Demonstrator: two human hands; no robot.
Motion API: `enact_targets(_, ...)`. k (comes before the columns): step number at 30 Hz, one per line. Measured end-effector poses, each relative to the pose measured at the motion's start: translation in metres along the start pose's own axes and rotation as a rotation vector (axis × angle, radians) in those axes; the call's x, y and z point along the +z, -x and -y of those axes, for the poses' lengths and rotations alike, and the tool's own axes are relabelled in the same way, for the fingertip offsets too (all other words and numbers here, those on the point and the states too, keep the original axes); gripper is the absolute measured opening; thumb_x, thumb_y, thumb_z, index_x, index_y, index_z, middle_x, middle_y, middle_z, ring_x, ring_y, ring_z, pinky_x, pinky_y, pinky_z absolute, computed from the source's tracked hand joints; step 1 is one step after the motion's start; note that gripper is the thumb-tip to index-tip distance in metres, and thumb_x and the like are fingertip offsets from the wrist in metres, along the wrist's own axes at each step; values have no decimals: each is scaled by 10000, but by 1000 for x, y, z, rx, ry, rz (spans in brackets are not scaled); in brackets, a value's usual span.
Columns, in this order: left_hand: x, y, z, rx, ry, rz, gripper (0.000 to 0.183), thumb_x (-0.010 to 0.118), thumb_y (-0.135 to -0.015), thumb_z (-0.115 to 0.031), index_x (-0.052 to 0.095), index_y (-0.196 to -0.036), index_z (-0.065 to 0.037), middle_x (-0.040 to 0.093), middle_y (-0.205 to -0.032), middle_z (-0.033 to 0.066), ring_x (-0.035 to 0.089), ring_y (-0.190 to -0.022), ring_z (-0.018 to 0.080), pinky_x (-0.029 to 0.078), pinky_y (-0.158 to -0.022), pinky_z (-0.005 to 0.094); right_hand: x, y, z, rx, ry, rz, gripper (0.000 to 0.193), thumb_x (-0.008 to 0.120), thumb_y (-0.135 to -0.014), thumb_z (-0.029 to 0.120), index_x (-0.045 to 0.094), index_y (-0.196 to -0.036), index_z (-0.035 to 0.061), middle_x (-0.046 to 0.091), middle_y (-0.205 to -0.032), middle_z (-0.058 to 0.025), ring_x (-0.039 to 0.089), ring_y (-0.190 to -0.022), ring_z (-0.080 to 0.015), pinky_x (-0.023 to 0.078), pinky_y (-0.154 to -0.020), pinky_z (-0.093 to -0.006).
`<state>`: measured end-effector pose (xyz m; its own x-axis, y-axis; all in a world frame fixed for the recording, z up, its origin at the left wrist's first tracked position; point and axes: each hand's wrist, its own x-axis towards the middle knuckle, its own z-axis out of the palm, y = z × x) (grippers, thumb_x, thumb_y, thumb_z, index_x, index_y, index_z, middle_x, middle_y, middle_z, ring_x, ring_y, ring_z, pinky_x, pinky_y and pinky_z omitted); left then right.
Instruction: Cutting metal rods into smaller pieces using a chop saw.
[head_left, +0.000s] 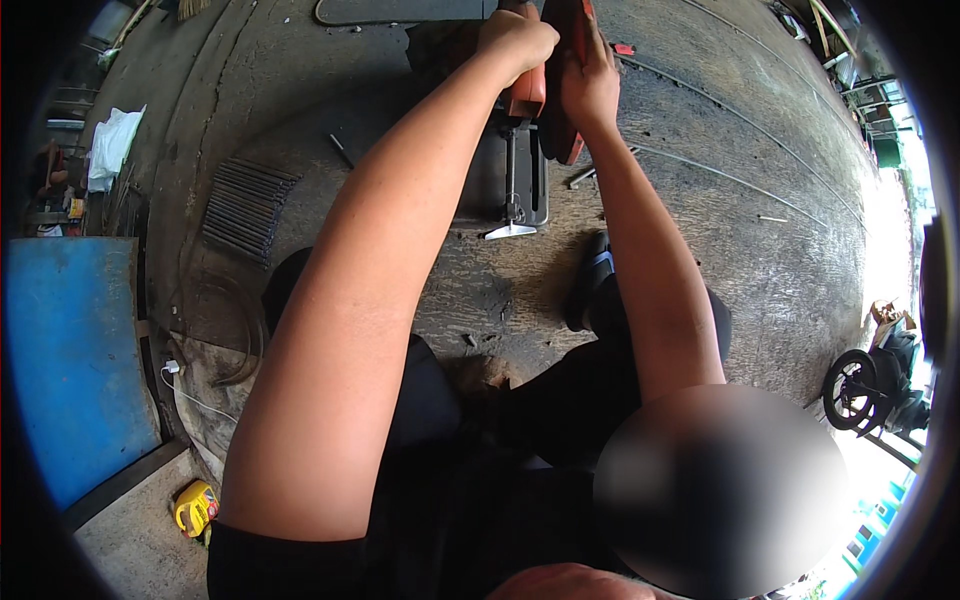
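A cut-off saw with a red motor body (pixel 527 95) stands on the floor at the top middle. Its dark base (pixel 485 180) carries a clamp screw (pixel 512 180) ending in a pale metal handle (pixel 510 232). My left hand (pixel 518 42) is closed around the upper part of the red body; some of its fingers are hidden. Beside it, a red and dark disc guard (pixel 563 90) stands on edge. My right hand (pixel 590 85) lies against the guard's right side with its fingers stretched out along it.
Left of the saw lies a row of dark metal rods (pixel 250 210), with a short rod (pixel 341 150) nearer the base. A blue panel (pixel 80 360) and a yellow bottle (pixel 196 508) are at far left. A wheel (pixel 852 390) stands at right. Cables cross the floor.
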<state>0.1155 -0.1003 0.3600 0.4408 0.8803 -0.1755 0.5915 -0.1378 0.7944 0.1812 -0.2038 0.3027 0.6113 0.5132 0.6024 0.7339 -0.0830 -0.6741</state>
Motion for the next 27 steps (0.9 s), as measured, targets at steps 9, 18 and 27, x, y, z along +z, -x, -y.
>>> enact_targets(9,10,2,25,119,48,-53,410,701,-681,-241,636,-940,70,664,-931,243,677,-845,322,548,-768,377,8,13,-7,-38,-14,-47,564,538,-844,120,410,-1391,175,452,-1349,-226,510,-1145,-433,457,-933,-448)
enact_targets(18,7,22,31,83,96,61,411,678,-650,-259,660,-868,90,665,-918,267,668,-917,336,529,-821,366,2,28,-10,25,-48,-22,566,534,-858,117,385,-1404,119,448,-1365,-210,484,-1196,-407,419,-980,-417)
enact_targets(27,10,36,35,112,67,36,396,678,-646,-263,665,-826,89,668,-865,269,675,-876,346,536,-798,377,1,39,-15,43,-60,-31,569,545,-862,127,377,-1403,67,450,-1362,-221,463,-1223,-401,395,-1006,-405)
